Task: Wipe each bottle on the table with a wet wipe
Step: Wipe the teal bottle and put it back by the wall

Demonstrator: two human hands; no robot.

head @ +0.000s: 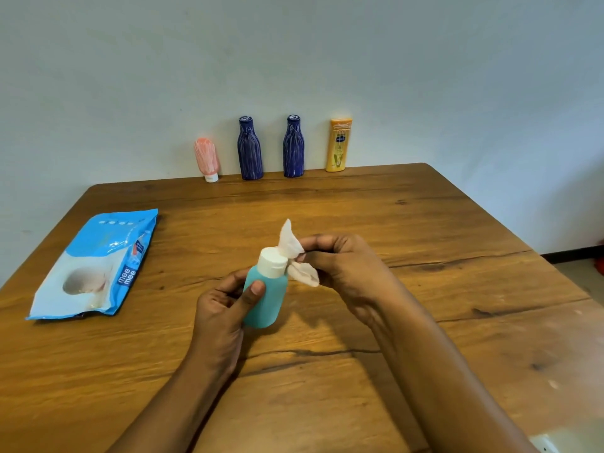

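One crumpled wipe [289, 243] touches smooth teal bottle [266, 304].

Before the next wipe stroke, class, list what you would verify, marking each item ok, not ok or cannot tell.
1. Left hand grips the teal bottle: ok.
2. Right hand pinches the wipe: ok.
3. Wipe touches the white cap: ok.
4. Cap closed tight: cannot tell.
5. Wipe wet enough: cannot tell.
6. Pink tube, blue bottle, second blue bottle, yellow bottle standing: ok.
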